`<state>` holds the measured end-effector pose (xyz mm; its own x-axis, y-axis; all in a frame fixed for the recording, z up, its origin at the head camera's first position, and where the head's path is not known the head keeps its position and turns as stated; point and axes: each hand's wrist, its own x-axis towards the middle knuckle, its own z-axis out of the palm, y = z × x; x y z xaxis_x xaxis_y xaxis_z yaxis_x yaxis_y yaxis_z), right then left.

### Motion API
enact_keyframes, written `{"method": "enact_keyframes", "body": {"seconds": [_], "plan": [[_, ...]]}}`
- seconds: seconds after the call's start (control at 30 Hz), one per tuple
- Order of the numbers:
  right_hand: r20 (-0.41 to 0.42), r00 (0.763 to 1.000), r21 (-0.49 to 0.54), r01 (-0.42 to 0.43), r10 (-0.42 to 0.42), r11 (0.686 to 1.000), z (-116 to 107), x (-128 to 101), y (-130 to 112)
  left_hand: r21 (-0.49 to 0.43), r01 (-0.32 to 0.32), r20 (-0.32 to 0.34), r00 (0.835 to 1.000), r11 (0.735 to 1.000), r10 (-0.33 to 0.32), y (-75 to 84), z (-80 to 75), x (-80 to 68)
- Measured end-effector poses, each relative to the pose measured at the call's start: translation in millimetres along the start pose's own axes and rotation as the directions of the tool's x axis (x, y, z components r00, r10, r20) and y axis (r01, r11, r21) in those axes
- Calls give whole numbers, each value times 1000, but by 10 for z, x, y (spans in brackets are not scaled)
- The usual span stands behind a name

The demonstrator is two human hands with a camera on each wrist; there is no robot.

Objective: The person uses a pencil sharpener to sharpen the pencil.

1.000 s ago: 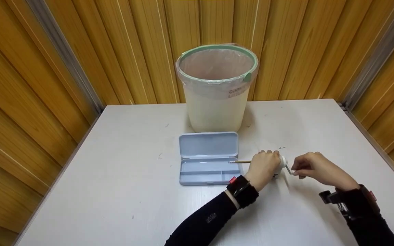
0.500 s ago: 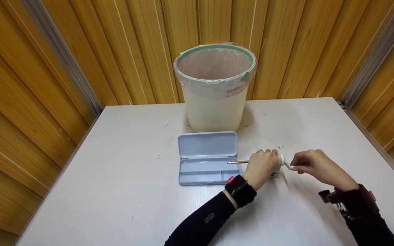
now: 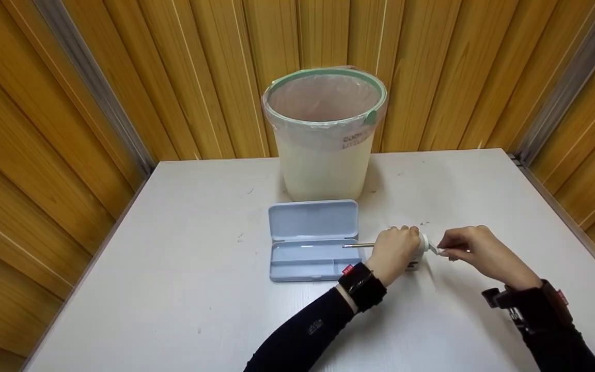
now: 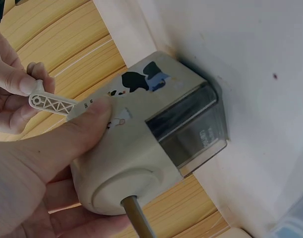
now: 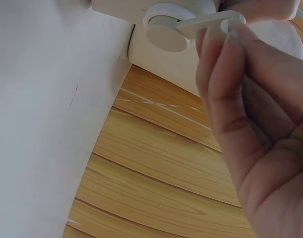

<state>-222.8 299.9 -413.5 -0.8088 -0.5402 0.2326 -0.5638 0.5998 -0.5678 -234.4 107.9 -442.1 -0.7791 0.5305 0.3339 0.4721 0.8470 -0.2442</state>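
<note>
Bin [image 3: 325, 134] at table [image 3: 184, 289] 12 o'clock edge, against wall. Open case [image 3: 312, 240] just before bin, near centre. Sharpener [image 3: 417, 253] at case's 3 o'clock, on table; pencil [image 3: 359, 245] pokes from it toward 9 o'clock, over case edge.

A white tabletop [image 3: 184, 289] carries everything here, its far edge meeting wood-panelled walls. At the middle of the far edge stands a pale bin [image 3: 325, 160] with a green rim and a clear liner folded over it. Just in front of the bin, toward the centre of the tabletop, lies an open light-blue pencil case [image 3: 312, 240], its lid laid flat toward the far edge and its tray toward the near edge. Just beside the case, toward the right edge, a cream pencil sharpener [image 4: 156, 144] stands on the surface, with a pencil [image 3: 359, 245] sticking out of it toward the case. A few small dark specks mark the tabletop near the sharpener.
</note>
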Motion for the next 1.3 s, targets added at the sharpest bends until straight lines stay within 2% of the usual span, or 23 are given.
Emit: {"method": "enact_keyframes", "body": {"seconds": [0.2,0.63,0.83,0.97,1.1,1.3], "plan": [[-7,1000,-9,-22,22,1000,7,10,7,18,-11,-11,1000,1000,11,-10,20,15],[-55,998,-14,7,-8,1000,48,14,63,71,8,-56,998,997,-4,21,47,47],[-162,986,-41,39,-45,998,81,19,58,63,-25,-3,1000,998,25,38,35,45],[-246,968,-95,28,-51,995,97,48,66,61,-37,-18,999,997,38,43,38,39],[-278,959,-155,12,-56,988,98,82,75,55,-43,-54,998,998,46,17,55,38],[-297,952,-176,14,-67,984,100,107,71,26,-68,-41,997,997,69,-32,57,40]]}}
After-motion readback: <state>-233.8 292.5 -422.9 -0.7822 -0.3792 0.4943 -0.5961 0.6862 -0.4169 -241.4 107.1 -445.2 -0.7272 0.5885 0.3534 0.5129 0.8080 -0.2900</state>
